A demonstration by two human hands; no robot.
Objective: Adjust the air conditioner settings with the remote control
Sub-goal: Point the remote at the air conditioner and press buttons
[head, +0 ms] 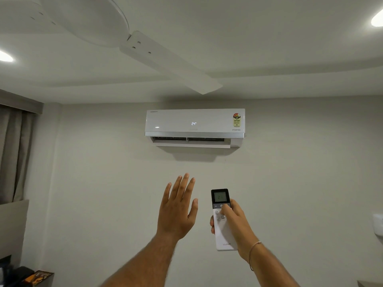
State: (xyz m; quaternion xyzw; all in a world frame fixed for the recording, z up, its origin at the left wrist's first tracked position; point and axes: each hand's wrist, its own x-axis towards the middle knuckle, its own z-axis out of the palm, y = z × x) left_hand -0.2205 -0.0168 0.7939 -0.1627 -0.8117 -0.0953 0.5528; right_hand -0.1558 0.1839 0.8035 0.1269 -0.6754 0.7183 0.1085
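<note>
**Remote raised toward the wall unit, free hand spread beside it**

Nearest, at 5 o'clock of the view: right hand (233,221) wrapped around a white remote control (222,219), fingers curled behind the body, thumb laid across the button row just under the dark display. Remote upright, display end up, lower end resting against the heel of the palm. Thin thread band (254,250) around the right wrist.

At 6 o'clock, just beside the remote but apart from it: left hand (177,210), back toward the camera, fingers spread wide and straight, holding nothing. A strip of bare wall visible between thumb and remote.

Low at 8 o'clock, dark clutter (27,275) cut by the frame edge, well apart from both forearms.

Farther, around centre: bare wall (103,193) open on all sides of the hands. At 3 o'clock on the frame edge, a white wall fitting (378,223). At 9 o'clock, a grey curtain (14,154) under a pelmet.

Above the hands at 12 o'clock: air conditioner (194,126) mounted high, front reading 24, bottom flap open, star label at its right end.

Farthest, overhead: ceiling fan (165,59), one blade tip ending just short of the unit's top edge. Ceiling lights (5,56) at both upper frame edges.
</note>
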